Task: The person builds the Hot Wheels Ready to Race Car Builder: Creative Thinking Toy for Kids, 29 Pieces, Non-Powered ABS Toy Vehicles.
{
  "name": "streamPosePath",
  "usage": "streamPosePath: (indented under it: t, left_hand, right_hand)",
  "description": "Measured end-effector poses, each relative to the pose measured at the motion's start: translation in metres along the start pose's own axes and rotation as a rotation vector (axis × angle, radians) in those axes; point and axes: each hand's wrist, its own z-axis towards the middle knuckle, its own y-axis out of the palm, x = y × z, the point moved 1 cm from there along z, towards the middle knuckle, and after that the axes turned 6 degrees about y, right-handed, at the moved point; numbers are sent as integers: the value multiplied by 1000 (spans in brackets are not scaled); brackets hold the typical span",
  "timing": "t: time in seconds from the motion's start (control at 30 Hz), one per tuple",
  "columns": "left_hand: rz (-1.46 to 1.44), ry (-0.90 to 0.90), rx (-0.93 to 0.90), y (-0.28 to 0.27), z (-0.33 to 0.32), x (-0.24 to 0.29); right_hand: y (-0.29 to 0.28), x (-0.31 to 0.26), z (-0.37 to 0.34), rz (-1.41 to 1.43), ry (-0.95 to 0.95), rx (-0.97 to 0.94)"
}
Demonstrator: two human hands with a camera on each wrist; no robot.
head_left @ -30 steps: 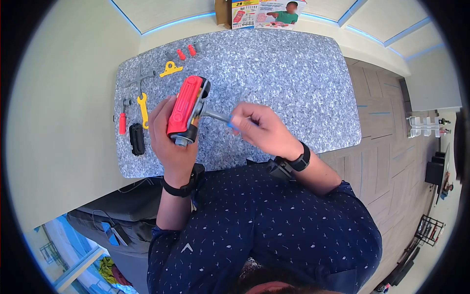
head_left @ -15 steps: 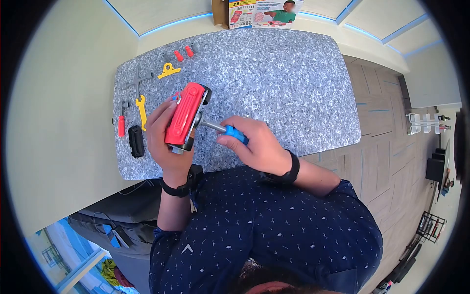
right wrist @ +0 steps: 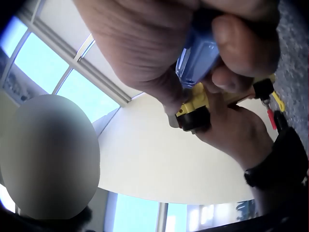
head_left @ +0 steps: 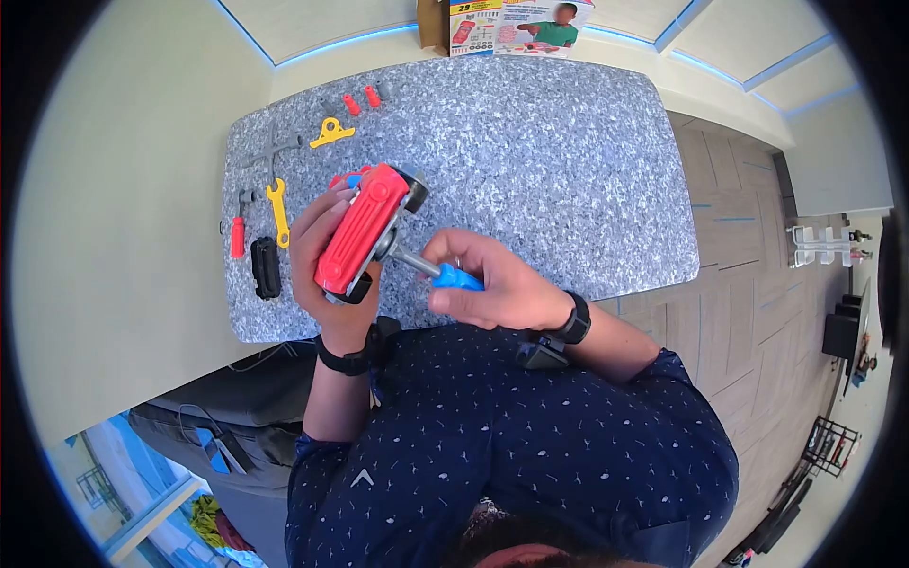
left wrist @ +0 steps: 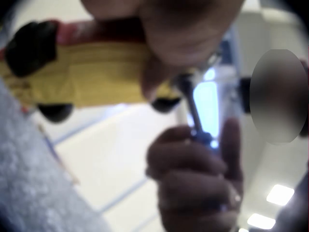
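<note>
My left hand (head_left: 317, 251) holds a toy car (head_left: 360, 227) up above the table, fingers wrapped around its red body. Black wheels and a yellow underside (left wrist: 101, 72) show in the left wrist view. My right hand (head_left: 511, 284) grips the blue handle of a screwdriver (head_left: 456, 278), thumb on the near side and fingers beyond. Its grey shaft points left, with the tip end meeting the car's side at a wheel. That contact is partly hidden by the fingers in the wrist views.
Along the table's (head_left: 568, 189) left side lie a yellow wrench (head_left: 277, 213), a red-handled tool (head_left: 238, 237), a black part (head_left: 266, 268), a grey cross-shaped tool (head_left: 273, 147) and a yellow piece (head_left: 331, 133). Two red pieces (head_left: 351, 104) lie farther back. A printed box (head_left: 516, 26) stands beyond the far edge.
The car has tilted and shifted slightly in my left hand. My right hand has moved lower and changed its hold around the screwdriver, so the blue handle now shows.
</note>
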Motion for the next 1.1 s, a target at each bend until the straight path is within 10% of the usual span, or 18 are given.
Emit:
streamPosePath:
  t: [0.13,0.33,0.53,0.83,1.0,1.1]
  left_hand:
    - [71,21,48,1,-2,1]
    - [124,53,18,3,-3,2]
    - [175,56,-26,1,-3,1]
    - [193,71,-56,-1,0,-2]
    - [-111,-72,-64,-7,-4,-10]
    - [-495,-153,-20,-7,-21,-28]
  right_hand:
    - [2,23,10,-196,-331,321]
    - [-27,19,5,138,120,-126]
    - [-2,26,10,-321,-251,303]
    - [-5,21,7,14,-4,9]
    - [-36,61,14,-94,-142,128]
    - [-46,55,28,305,-102,416]
